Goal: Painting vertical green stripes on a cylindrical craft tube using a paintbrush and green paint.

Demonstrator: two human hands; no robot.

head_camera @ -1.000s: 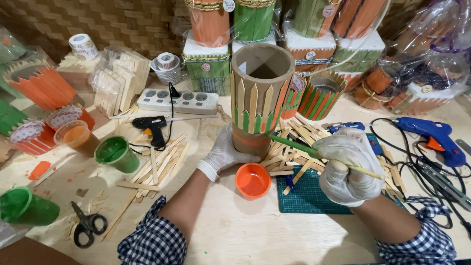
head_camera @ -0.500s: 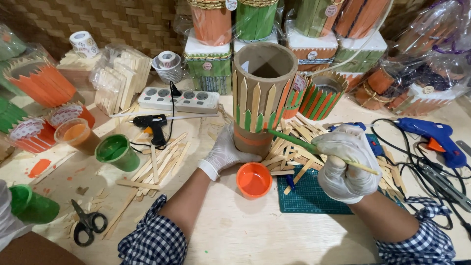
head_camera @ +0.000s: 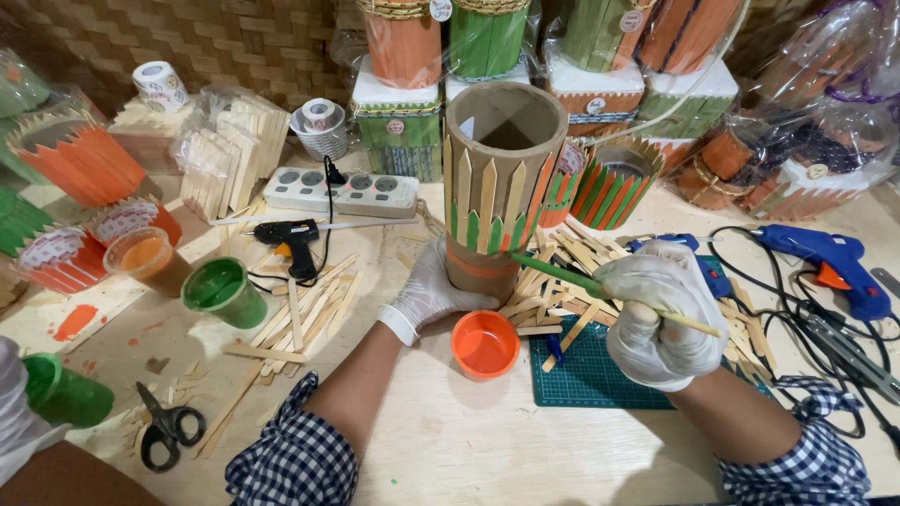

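Two gloved hands at a wooden worktable [head_camera: 487,450], both forearms in checked sleeves. Right hand [head_camera: 661,314]: fingers curled tight round a green-handled paintbrush [head_camera: 600,286], whose tip meets the lower side of the cardboard tube [head_camera: 497,183]. Left hand [head_camera: 433,289]: fingers wrapped against the tube's base, holding it upright.

Nearest items: black scissors [head_camera: 167,433] at lower left; a co-worker's gloved hand [head_camera: 17,412] at the left edge, closed on a green cup [head_camera: 66,394].

Middle ground: small orange paint cup [head_camera: 485,343] just beside the left hand; green cutting mat [head_camera: 600,370] under the right hand; loose wooden sticks [head_camera: 305,314] scattered to the left, more heaped beside the tube. Green paint cup [head_camera: 217,289] and orange paint cup [head_camera: 142,258] stand to the left.

The tube stands at table centre, ringed with pointed sticks, their lower parts painted green and orange.

Farther back: black glue gun [head_camera: 292,242], white power strip [head_camera: 339,191], blue glue gun [head_camera: 825,262] with tangled cables at right, rolls of tape [head_camera: 157,84]. Rearmost: finished orange and green stick containers [head_camera: 441,42] stacked against a woven wall, several wrapped in clear film.
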